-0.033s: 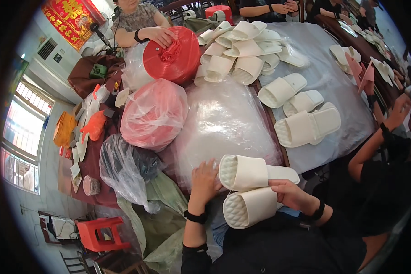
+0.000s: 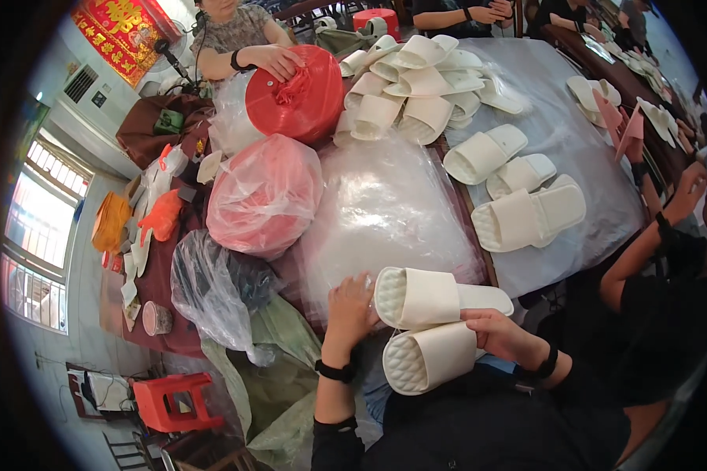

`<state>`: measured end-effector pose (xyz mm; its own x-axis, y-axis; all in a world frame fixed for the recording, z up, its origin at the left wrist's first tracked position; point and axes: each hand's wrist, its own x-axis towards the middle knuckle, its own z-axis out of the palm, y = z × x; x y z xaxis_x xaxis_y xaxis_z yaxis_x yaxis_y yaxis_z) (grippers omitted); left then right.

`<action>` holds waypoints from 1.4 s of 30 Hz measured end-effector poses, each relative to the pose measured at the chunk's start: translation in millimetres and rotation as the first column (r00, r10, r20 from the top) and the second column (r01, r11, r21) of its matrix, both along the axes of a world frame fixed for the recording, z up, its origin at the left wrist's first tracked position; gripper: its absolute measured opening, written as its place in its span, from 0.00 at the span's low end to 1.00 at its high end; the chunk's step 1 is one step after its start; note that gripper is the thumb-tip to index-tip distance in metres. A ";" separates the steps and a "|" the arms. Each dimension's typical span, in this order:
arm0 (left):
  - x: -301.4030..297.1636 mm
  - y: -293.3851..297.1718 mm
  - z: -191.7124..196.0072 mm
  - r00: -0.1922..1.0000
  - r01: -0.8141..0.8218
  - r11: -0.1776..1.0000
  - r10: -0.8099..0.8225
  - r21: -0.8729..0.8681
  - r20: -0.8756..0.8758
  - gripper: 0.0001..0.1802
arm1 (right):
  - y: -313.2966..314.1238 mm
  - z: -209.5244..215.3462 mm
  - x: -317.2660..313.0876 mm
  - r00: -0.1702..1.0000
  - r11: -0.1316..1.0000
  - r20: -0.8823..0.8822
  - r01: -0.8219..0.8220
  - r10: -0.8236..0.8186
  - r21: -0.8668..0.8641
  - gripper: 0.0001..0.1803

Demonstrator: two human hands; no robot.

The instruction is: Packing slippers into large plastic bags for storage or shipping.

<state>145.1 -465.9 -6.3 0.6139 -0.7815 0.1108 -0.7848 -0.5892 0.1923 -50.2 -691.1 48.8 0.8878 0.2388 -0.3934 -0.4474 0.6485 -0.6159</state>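
A pair of white open-toed slippers [image 2: 430, 357] with quilted insoles is in my right hand [image 2: 501, 334]. Its fingers close over the inner side edges of the two slippers, which lie one beside the other with toes toward the left. My left hand [image 2: 352, 302] rests at the near edge of a stack of clear plastic bags [image 2: 377, 208], just left of the slippers. Its fingers are stretched out and partly hidden from this angle. To the right of the bags, several more white slippers [image 2: 518, 220] lie on the plastic-covered table.
A heap of white slippers [image 2: 420, 82] sits at the far side. A red roll of plastic [image 2: 294, 94], touched by another person's hand, and a bagged pink-red roll [image 2: 265, 196] stand on the left. A green sack [image 2: 279, 377] hangs below. Another person's arm [image 2: 644, 243] is at right.
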 end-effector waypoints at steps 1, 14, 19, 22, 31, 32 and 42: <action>4.2 2.3 -2.5 1.000 -0.007 1.000 0.007 0.003 -0.006 0.27 | 2.6 3.3 0.7 1.000 1.000 -0.006 -0.007 0.007 0.003 0.25; 43.4 0.8 4.6 0.880 -0.056 0.955 -0.090 -0.290 -0.466 0.16 | 15.8 5.2 -1.2 0.985 0.983 -0.015 -0.171 0.171 -0.061 0.21; 19.4 -4.5 -15.1 0.967 0.241 0.969 -0.235 -0.055 0.095 0.23 | 14.0 0.7 -5.0 0.985 0.982 -0.040 -0.170 0.167 -0.084 0.21; 26.8 2.3 -27.4 0.983 0.184 0.969 -0.184 -0.167 0.013 0.24 | 17.0 2.0 -1.4 0.984 0.983 -0.073 -0.169 0.163 -0.077 0.21; 33.6 -17.8 -7.4 0.991 -0.091 0.915 0.045 -0.392 -0.126 0.08 | 12.9 0.7 -1.7 0.986 0.980 -0.086 -0.151 0.140 -0.129 0.21; 34.8 -16.1 -4.2 0.992 -0.087 0.916 0.044 -0.392 -0.118 0.08 | 14.0 0.7 -1.2 0.987 0.980 -0.078 -0.149 0.140 -0.129 0.21; 25.7 -23.1 32.8 0.803 -0.404 0.695 -0.042 -0.594 -0.595 0.11 | 7.6 11.0 0.7 0.986 0.986 0.014 0.168 -0.168 -0.016 0.23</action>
